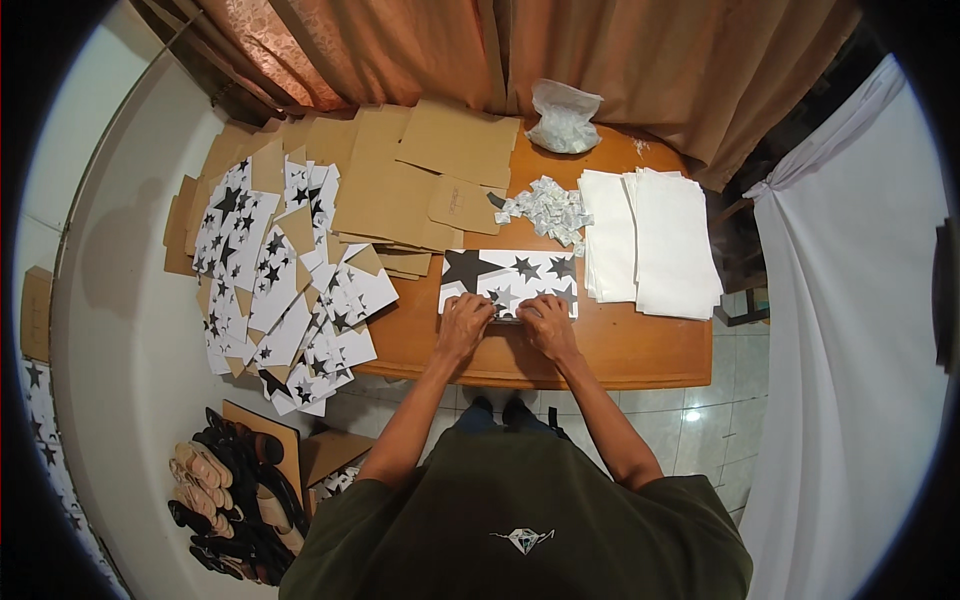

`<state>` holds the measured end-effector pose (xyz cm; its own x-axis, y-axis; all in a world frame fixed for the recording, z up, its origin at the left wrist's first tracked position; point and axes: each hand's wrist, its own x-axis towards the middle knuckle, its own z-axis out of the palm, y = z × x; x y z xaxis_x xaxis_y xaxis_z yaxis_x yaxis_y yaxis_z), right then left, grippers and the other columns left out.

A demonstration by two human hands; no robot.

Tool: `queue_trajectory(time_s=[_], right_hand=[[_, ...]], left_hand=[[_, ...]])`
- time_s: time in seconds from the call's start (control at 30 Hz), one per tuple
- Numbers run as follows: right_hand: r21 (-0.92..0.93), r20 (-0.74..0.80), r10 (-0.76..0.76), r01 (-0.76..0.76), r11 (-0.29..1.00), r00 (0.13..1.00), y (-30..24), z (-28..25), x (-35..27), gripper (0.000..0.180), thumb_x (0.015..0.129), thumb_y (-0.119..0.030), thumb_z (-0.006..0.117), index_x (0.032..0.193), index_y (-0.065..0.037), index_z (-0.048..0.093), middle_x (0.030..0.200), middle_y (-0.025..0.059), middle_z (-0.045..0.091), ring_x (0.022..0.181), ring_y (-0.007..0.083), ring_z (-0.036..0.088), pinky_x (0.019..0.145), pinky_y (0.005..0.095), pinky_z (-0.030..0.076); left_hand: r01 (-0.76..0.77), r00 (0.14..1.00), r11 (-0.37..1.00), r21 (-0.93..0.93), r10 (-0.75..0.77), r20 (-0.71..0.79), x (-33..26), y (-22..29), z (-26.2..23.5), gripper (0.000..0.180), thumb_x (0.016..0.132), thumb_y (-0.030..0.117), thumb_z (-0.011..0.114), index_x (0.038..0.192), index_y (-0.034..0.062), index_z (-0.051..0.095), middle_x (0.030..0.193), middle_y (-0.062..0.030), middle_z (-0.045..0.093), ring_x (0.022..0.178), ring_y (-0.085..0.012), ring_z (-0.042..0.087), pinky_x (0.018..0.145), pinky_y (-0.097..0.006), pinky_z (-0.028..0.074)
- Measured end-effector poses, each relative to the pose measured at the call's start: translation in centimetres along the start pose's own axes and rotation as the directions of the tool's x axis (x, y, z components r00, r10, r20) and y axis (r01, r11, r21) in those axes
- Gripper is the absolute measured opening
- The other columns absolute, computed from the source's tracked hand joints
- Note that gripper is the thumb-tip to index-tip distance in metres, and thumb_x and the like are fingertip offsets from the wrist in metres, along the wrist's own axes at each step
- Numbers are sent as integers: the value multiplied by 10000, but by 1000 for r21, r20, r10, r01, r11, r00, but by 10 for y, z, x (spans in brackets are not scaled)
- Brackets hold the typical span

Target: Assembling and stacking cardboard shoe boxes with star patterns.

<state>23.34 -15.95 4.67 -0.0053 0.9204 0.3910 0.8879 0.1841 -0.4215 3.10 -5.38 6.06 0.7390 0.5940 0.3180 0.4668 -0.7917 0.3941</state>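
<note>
A white cardboard box point(520, 264) printed with black and grey stars lies on the wooden table point(640, 350) in front of me. My left hand point(466, 322) is at the left part of its near edge, fingers curled over and gripping it. My right hand point(547, 322) grips the same edge farther right, its fingers bent the same way. The fingertips of both hands point inward, partly hidden by the knuckles. Just beyond the box lies a heap of small whitish sachets point(550, 210).
Flat brown cardboard point(385, 195) and star-printed sheets point(275, 265) cover the table's left side. White paper sheets point(678, 240) lie stacked at right. A clear plastic bag point(563, 120) sits at the back, before brown curtains point(620, 50). Several shoes point(235, 490) are piled at lower left.
</note>
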Motion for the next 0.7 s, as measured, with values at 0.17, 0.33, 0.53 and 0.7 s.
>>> queue_trajectory(time_s=[0.17,0.33,0.53,0.7], right_hand=[[9,-4,4,-4,1000,1000,-5,3,-6,319,782,-56,719,1097,-113,710,1166,24,666,1128,268,577,1001,452,428],[32,-59,27,-25,999,998,-13,1,-5,308,779,-86,755,1084,-94,705,1153,34,670,1116,272,584,995,445,440],[-13,-94,19,-21,1000,995,-12,9,-6,351,742,-129,809,1076,-93,704,1123,36,676,1084,268,594,982,452,443],[-5,-116,9,-10,1000,993,-13,9,-6,360,727,-109,815,1070,-97,705,1114,36,677,1068,262,598,978,463,439]], left_hand=[[-22,1000,998,-67,21,-16,-7,-7,3,219,838,131,753,1055,109,726,1121,-21,682,1083,-225,608,916,-423,427],[-1,1000,995,-100,2,7,-9,2,-5,289,833,145,772,1112,96,713,1165,-45,668,1170,-250,591,1001,-455,390],[-17,1000,995,-102,16,-13,-13,2,7,246,830,159,786,1055,97,705,1177,-58,668,1235,-247,579,1090,-518,347],[-19,999,994,-106,13,-52,-11,-1,20,180,837,149,778,990,89,704,1125,-66,676,1215,-250,590,1090,-545,353]])
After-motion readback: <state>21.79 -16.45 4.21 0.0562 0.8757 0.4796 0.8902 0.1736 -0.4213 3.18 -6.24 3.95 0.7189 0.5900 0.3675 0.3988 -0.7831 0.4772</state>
